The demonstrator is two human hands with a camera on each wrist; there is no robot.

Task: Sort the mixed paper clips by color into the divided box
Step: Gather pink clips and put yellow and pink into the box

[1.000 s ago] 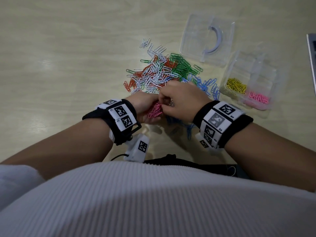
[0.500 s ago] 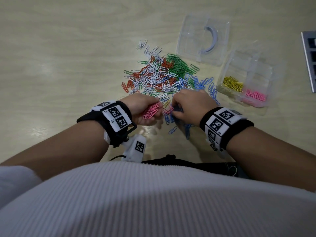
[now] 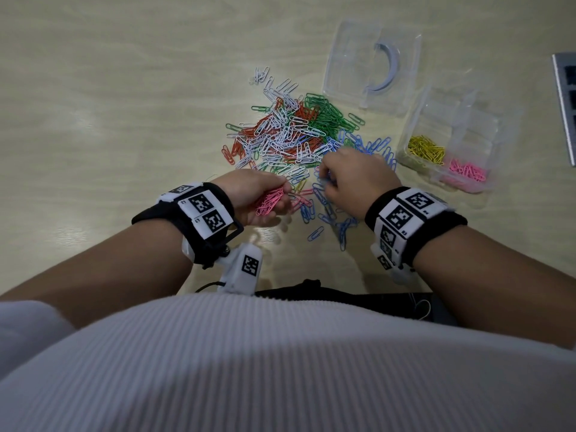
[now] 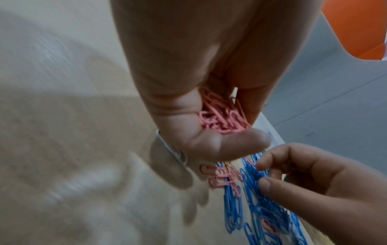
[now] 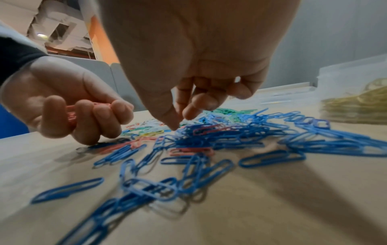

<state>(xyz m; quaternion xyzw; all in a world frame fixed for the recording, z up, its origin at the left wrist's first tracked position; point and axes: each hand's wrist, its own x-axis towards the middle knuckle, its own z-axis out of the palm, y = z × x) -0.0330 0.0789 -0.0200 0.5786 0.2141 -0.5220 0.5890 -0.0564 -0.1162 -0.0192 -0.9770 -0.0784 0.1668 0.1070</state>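
Left hand [image 3: 255, 194] curled round a bunch of pink clips [image 3: 269, 201], fingers and thumb closed on them, held just above the tabletop [image 3: 109, 120] at the near edge of the mixed pile [image 3: 290, 135]. In the left wrist view the pink bunch [image 4: 223, 116] sat in the palm with the thumb across below it. Right hand [image 3: 355, 179] was beside the left, fingers bent down, thumb and forefinger tips close together and reaching into the blue clips [image 3: 327, 210]; fingertips [image 5: 176, 126] touched the clips in the right wrist view, but whether a clip was actually pinched I cannot tell. A few loose pink clips [image 4: 222, 177] lay among the blue ones between the two hands.

The mixed pile, white, red, green and blue, spread across the tabletop beyond the hands. Divided box [image 3: 486, 126], clear plastic, stood to the right of the pile, well apart from the left hand and near the right one. One near compartment held yellow clips [image 3: 425, 149], the next one to its right held pink clips [image 3: 469, 171]; far compartments looked bare, hard to tell through the clear plastic. A clear lid [image 3: 352, 57] with a curved handle lay flat beyond the pile, left of the box.
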